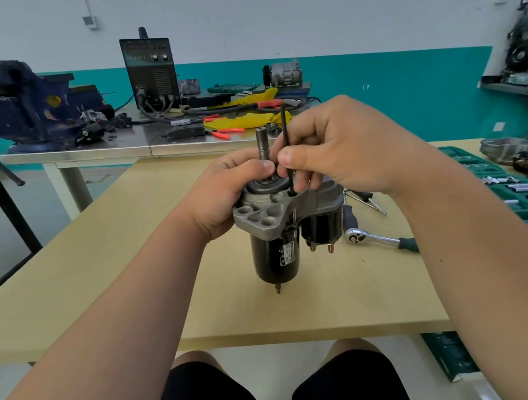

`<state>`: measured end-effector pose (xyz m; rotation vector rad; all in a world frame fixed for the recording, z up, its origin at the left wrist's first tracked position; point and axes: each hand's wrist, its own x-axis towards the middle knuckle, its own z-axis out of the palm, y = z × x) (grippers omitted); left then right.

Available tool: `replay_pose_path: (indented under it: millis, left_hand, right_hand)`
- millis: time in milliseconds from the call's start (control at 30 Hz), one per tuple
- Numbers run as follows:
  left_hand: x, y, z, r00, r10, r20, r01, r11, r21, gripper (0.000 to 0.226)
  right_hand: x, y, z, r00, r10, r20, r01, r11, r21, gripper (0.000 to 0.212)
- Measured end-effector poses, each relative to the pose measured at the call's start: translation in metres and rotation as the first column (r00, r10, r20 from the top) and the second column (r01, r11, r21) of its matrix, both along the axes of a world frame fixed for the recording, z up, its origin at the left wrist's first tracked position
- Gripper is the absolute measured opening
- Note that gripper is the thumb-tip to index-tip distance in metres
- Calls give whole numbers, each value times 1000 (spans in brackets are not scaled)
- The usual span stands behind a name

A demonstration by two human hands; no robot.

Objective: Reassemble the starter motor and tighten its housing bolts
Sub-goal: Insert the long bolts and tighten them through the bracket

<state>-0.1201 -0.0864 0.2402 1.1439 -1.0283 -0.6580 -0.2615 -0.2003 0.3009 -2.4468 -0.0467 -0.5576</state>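
The starter motor (275,251) stands upright over the wooden table (99,268), black body down, grey aluminium nose housing (259,215) and shaft (262,142) up. My left hand (223,198) grips the top of the housing around the shaft base. My right hand (336,149) pinches a thin black hex key (284,122), held vertical, its lower tip in a bolt hole on top of the housing. The black solenoid (323,226) sits on the motor's right side.
A ratchet wrench (375,239) lies on the table right of the motor, beside a green socket set tray (525,193). More motor parts (510,147) lie at far right. Behind stands a metal bench (125,146) with a blue vise (14,100), welder box (151,71) and cables.
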Motion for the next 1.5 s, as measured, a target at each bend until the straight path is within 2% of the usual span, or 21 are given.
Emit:
replay_pose_path:
  millis: [200,367,467,533,600,633,667,767,833,867,933,1000,1100,1200,1233,1300,1333,1367,1400,1433,1500]
  left_hand:
    - [0,-1,-1,1000,17,-5,-17,1000,1,10]
    - [-2,-1,-1,1000,18,-6,-18,1000,-4,18]
    - [-1,-1,-2,1000,27,-4,-27,1000,-11,19]
    - [0,0,-3,999,32,-37,-33,999,-19,18]
    - [4,3,-4,997,51,-59,-52,999,-10,20]
    - [7,6,-3,997,61,-49,-61,998,-1,23]
    - [10,10,-2,997,74,-23,-74,997,8,25]
    - [15,23,-1,983,168,75,-169,985,16,16]
    - [17,33,-7,948,291,129,-295,955,18,7]
    - [17,39,-13,923,362,134,-368,930,20,12]
    - [17,49,-25,856,513,68,-515,857,14,20]
    - [17,56,-40,764,645,-29,-644,764,33,24]
    - [19,56,-59,661,723,-201,-710,689,144,29]
    - [26,50,-77,616,724,-310,-679,688,258,34]
    - [30,47,-84,597,761,-253,-703,648,293,34]
    - [34,48,-92,476,879,-26,-835,461,300,40]
    - [32,52,-89,383,923,44,-905,366,217,46]
    - [30,57,-83,341,937,77,-937,332,104,50]
    - [29,61,-75,366,922,126,-930,369,3,48]
    - [28,63,-67,443,865,235,-885,464,-41,44]
    - [15,67,-57,576,587,569,-764,635,117,44]
  right_hand:
    - [-1,7,-12,981,-155,120,158,987,-16,16]
    - [1,19,-24,900,-324,292,351,935,-44,19]
    - [3,24,-32,880,-327,343,361,932,-37,18]
    - [0,16,-35,891,-314,328,290,949,121,16]
    - [-8,-2,-36,872,-357,335,204,887,413,19]
    - [-11,-12,-39,865,-388,320,202,850,486,22]
    - [-13,-19,-46,867,-404,290,241,852,466,23]
    - [-13,-26,-73,932,-329,154,331,944,17,20]
    - [-9,-25,-82,951,-302,58,308,937,-165,60]
    - [-4,-24,-83,950,-312,14,309,936,-167,76]
    - [8,-21,-85,940,-315,-134,294,943,-155,89]
    - [22,-15,-96,922,-278,-268,236,955,-177,77]
    - [37,-7,-112,948,-270,-166,249,959,-137,52]
    - [42,-9,-112,959,-254,-126,250,967,-46,58]
    - [43,-10,-111,960,-246,-131,244,969,-32,63]
    - [43,-11,-111,957,-255,-136,246,966,-77,67]
    - [45,-13,-111,954,-266,-138,253,961,-107,65]
    - [45,-17,-112,950,-278,-142,263,958,-116,63]
    - [46,-20,-112,946,-287,-149,274,956,-105,62]
    - [46,-23,-111,944,-293,-154,282,955,-90,60]
    - [48,-26,-112,940,-301,-159,293,953,-73,58]
